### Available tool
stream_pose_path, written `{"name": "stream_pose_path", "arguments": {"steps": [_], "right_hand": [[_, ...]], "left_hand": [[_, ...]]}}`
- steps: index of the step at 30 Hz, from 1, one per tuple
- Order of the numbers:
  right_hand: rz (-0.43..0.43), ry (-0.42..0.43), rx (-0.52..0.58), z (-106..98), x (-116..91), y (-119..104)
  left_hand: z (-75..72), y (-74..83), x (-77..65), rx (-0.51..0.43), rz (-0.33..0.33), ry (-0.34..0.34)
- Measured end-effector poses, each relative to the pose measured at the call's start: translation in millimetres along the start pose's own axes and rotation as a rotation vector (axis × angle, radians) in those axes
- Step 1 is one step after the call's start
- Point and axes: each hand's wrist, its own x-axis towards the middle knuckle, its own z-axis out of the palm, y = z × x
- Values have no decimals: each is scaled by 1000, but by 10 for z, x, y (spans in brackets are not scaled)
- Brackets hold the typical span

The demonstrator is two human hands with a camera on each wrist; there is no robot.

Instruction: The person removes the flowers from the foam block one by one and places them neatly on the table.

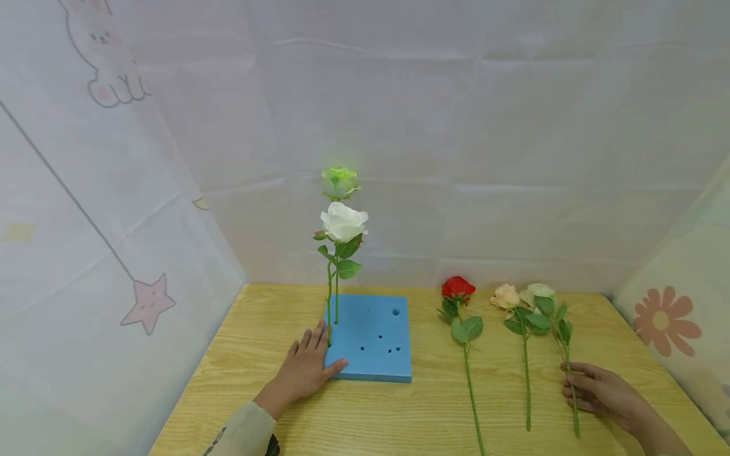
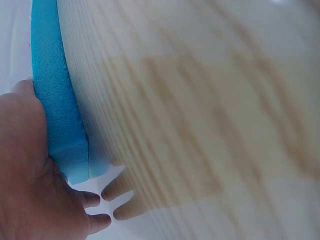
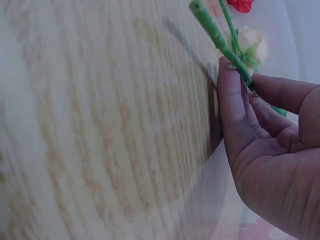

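My left hand lies at the left edge of a blue foam block, fingers spread straight and thumb along its front corner. The left wrist view shows the palm against the block's side. A white rose and a green rose stand upright in holes near that edge. At the right, my right hand pinches the stem of a pale white rose between thumb and fingers. In the right wrist view the cut green stem end sticks out past the fingertips.
Left of the held rose lie a peach rose and a red rose, stems toward the front of the wooden table. Several holes dot the block's top. A pale curtain hangs behind, with printed cloth at both sides.
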Motion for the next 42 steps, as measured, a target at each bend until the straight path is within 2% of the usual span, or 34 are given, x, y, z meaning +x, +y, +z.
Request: {"name": "stream_pose_path", "arguments": {"steps": [8, 16, 21, 26, 31, 38, 42], "right_hand": [[13, 101, -174, 83, -31, -85], [72, 231, -240, 173, -18, -101], [40, 318, -258, 195, -43, -139], [14, 341, -275, 255, -76, -220], [-36, 332, -235, 432, -70, -331], [-124, 313, -202, 840, -4, -504], [-238, 311, -204, 1057, 39, -580]], "left_hand": [[-12, 7, -9, 3, -1, -3], [-12, 4, -13, 2, 2, 6], [-25, 2, -15, -4, 0, 5], [-16, -14, -14, -11, 10, 12], [-9, -20, -9, 5, 12, 15], [-22, 1, -18, -6, 10, 13], [-8, -2, -15, -3, 15, 16]]}}
